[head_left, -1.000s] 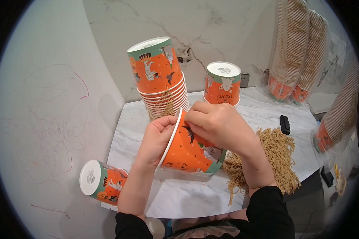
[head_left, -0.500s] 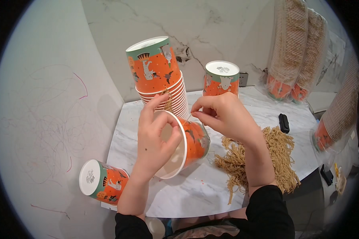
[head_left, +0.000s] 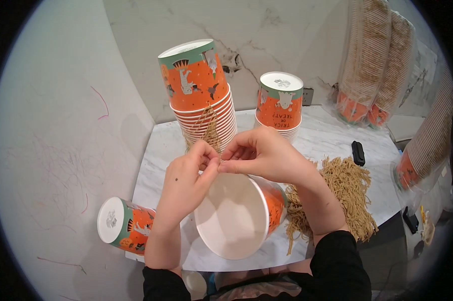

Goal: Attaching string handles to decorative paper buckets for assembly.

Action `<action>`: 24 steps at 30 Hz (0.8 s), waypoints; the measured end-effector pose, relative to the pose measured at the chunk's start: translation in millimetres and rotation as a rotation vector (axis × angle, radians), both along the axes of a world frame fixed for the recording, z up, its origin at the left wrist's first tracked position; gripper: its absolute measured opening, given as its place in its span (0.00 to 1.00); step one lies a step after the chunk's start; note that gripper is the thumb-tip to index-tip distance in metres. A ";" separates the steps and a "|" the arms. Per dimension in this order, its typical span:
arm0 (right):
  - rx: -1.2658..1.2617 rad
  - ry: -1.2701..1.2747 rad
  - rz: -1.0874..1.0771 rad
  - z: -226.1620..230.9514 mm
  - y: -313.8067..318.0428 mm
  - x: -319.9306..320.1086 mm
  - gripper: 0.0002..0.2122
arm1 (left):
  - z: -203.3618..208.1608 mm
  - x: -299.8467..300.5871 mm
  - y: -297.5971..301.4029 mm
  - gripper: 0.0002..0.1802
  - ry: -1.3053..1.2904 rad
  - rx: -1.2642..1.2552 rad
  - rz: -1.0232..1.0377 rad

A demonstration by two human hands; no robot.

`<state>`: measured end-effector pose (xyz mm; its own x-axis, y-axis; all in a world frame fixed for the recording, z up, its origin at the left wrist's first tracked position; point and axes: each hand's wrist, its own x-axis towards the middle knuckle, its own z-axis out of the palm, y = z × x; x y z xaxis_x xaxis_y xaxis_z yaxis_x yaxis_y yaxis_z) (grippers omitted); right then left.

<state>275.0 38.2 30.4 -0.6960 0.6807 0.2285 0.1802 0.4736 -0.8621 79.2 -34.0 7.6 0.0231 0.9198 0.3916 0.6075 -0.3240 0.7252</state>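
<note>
A large orange and green paper bucket [head_left: 231, 218] lies tipped in front of me, its white inside facing me. Above its rim, my left hand [head_left: 184, 178] and my right hand [head_left: 266, 156] meet fingertip to fingertip. Both are closed in a pinch on a thin cord, which the fingers mostly hide. Just behind them, tan cords [head_left: 210, 128] hang down the side of a tall stack of upside-down paper buckets [head_left: 191, 83]. A heap of tan cords [head_left: 347, 193] lies on the table, partly behind my right forearm.
A shorter inverted stack [head_left: 280, 103] stands at the back. One bucket [head_left: 123, 226] lies by my left forearm. A small black object [head_left: 358, 153] is beyond the heap. Bagged bucket stacks [head_left: 364, 60] stand at the right against the marble wall. The white table [head_left: 158, 150] meets a wall on the left.
My right hand has moved left and down to meet my left hand, whose spread fingers have closed into a pinch. The bucket has turned its mouth toward me and shifted right.
</note>
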 end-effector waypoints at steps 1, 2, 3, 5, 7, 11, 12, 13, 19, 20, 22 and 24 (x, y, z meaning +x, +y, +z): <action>0.042 -0.030 -0.003 -1.6 0.4 -1.2 0.08 | -0.5 0.0 0.8 0.07 -0.004 -0.003 -0.001; 0.083 -0.059 -0.004 -3.0 0.6 -2.2 0.08 | -0.1 -0.2 0.5 0.07 0.000 -0.026 0.006; 0.079 -0.062 -0.002 -5.8 1.7 -3.0 0.08 | -0.3 -0.5 0.4 0.07 0.004 -0.049 0.012; 0.124 -0.024 -0.008 -10.6 4.0 -4.7 0.08 | -4.4 -3.4 2.1 0.07 -0.002 -0.063 -0.006; 0.161 -0.036 -0.028 -10.1 3.2 -4.1 0.07 | -8.7 -7.9 7.2 0.07 -0.008 -0.073 -0.026; 0.216 -0.086 0.075 -3.9 3.6 1.2 0.06 | -7.2 -15.6 15.8 0.11 -0.350 -0.356 -0.264; 0.216 -0.087 0.075 -1.7 2.7 3.0 0.06 | -4.8 -15.5 16.2 0.13 -0.441 -0.455 -0.369; 0.222 -0.087 0.115 0.7 1.8 4.7 0.06 | -0.2 -14.3 14.8 0.13 -0.442 -0.454 -0.369; 0.156 -0.024 0.242 0.2 1.6 5.7 0.06 | 7.2 -12.3 14.5 0.30 -0.619 -0.502 -0.506; 0.104 -0.005 0.279 0.4 1.2 5.5 0.05 | 8.4 -12.6 14.4 0.33 -0.664 -0.494 -0.484; 0.113 -0.020 0.315 0.6 2.7 4.3 0.05 | 6.5 -13.4 14.6 0.35 -0.712 -0.483 -0.460; 0.118 -0.024 0.353 -1.9 5.8 4.0 0.05 | -1.3 -12.0 18.3 0.35 -0.743 -0.020 -0.319</action>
<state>279.0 44.0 28.4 -0.8893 0.3677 0.2718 0.0078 0.6064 -0.7951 67.2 -15.7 6.3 0.0258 0.9199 0.3912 -0.1548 -0.3829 0.9107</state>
